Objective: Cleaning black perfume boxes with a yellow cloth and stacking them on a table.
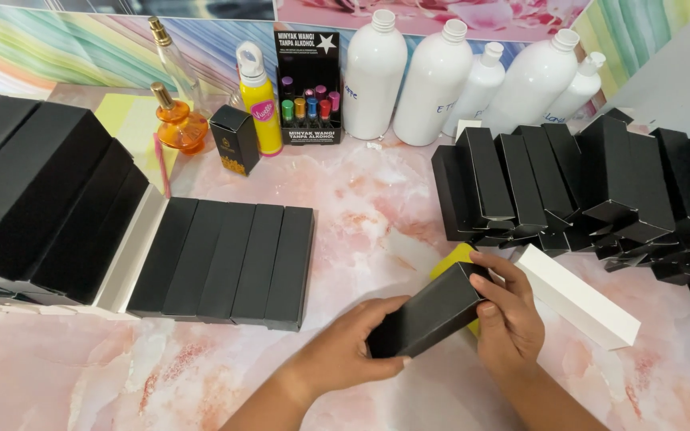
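A pink marbled counter (377,207) stood before a striped, colourful wall. My left hand (345,347) and right hand (509,315) each closed their grip on one long black box (429,311), held tilted above the counter's near edge. Rows of black boxes (225,263) lay left, folded ones (576,183) right, white bottles (433,80) behind.

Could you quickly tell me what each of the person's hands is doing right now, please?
Left hand: closed around the near end of the black box.
Right hand: closed on the far end of that box.
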